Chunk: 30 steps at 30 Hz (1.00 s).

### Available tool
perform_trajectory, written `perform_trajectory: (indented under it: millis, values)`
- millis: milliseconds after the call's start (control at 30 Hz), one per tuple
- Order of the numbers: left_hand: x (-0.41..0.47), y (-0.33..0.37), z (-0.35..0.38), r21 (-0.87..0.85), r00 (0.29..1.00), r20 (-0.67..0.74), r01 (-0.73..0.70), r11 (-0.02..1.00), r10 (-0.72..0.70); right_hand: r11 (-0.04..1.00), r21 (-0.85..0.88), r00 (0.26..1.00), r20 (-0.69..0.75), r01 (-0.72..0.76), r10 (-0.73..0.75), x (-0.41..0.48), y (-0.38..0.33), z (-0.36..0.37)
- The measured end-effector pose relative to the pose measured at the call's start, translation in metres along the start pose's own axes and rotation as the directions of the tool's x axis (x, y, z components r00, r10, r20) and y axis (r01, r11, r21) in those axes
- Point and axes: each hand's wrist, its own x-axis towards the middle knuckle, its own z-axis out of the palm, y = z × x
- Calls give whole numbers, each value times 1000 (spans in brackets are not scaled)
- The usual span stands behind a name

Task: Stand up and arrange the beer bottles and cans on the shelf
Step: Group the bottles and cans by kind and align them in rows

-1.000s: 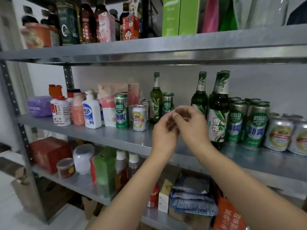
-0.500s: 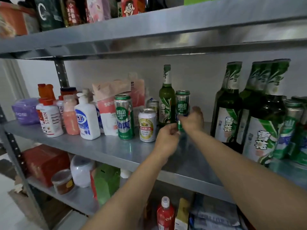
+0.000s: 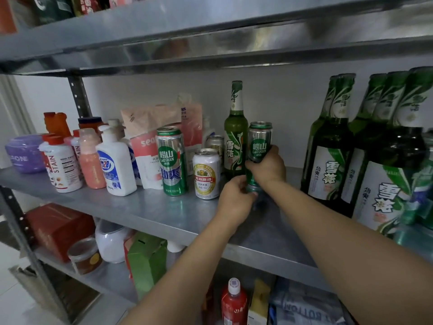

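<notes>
My right hand (image 3: 267,168) grips a tall green Laoshan can (image 3: 259,143) around its middle, upright on the metal shelf (image 3: 164,212). My left hand (image 3: 235,198) holds the same can at its base. Just behind it stands a green beer bottle (image 3: 235,137). To the left stand a white and gold can (image 3: 206,174), another tall green can (image 3: 172,160) and a further can (image 3: 215,143) half hidden at the back. At the right stands a group of green bottles (image 3: 332,148), with green cans (image 3: 421,207) partly hidden behind them.
Cleaning bottles (image 3: 114,163), a pink pouch (image 3: 150,146) and a purple tub (image 3: 23,152) fill the shelf's left part. The upper shelf (image 3: 210,43) hangs close overhead. The lower shelf holds a red box (image 3: 58,228), a green carton (image 3: 145,261) and a red bottle (image 3: 234,301).
Both hands moved from mid-air in front of the shelf onto the green can beside the single bottle. The view has come closer to the shelf.
</notes>
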Motion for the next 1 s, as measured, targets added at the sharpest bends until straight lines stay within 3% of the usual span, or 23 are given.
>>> perform_trajectory:
  millis: [233,567,867,1000]
  values:
    - [-44,25,1,112,998,-35,-46,993,50,999,37,1000,-12,12,-11,-63,-17,-37]
    - [-122,74,26,142,934,-232,-244,959,272,978,-26,977,-37,208,-208,-149,-47,-147]
    - [-180,137,101,187,942,-100,-300,936,322,979,-37,965,-161,202,-206,-177,-14,-269]
    - [-181,143,139,117,918,81,-394,912,387,989,-30,963,-223,148,-151,-169,19,-303]
